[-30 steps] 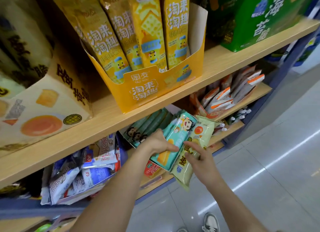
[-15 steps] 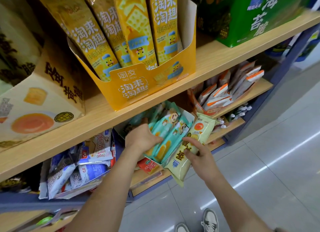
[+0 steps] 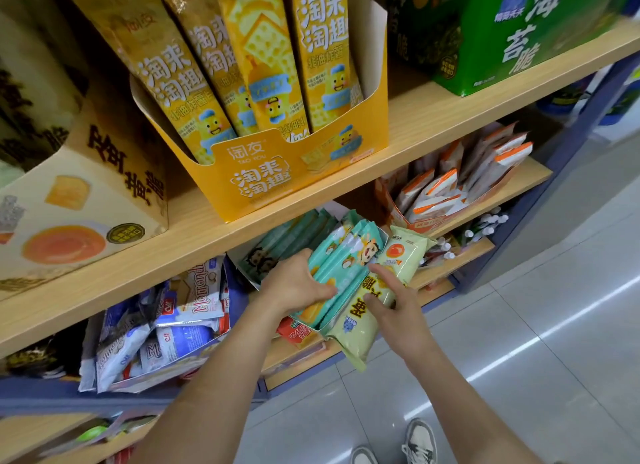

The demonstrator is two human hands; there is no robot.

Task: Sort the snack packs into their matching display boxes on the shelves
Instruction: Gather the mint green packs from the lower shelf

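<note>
Snack packs held at the middle shelf

Teal foil snack packs with a cartoon child printed on them stand bunched in the front of a white-edged teal display box on the middle wooden shelf; how deep they sit is hard to judge. The left hand grips their left side with curled fingers, thumb across the front. Just beside them, the right hand pinches a pale yellow-green pack with an egg-yolk picture, forefinger stretched along it. Above, a yellow cardboard display box holds tall yellow packs.
</note>
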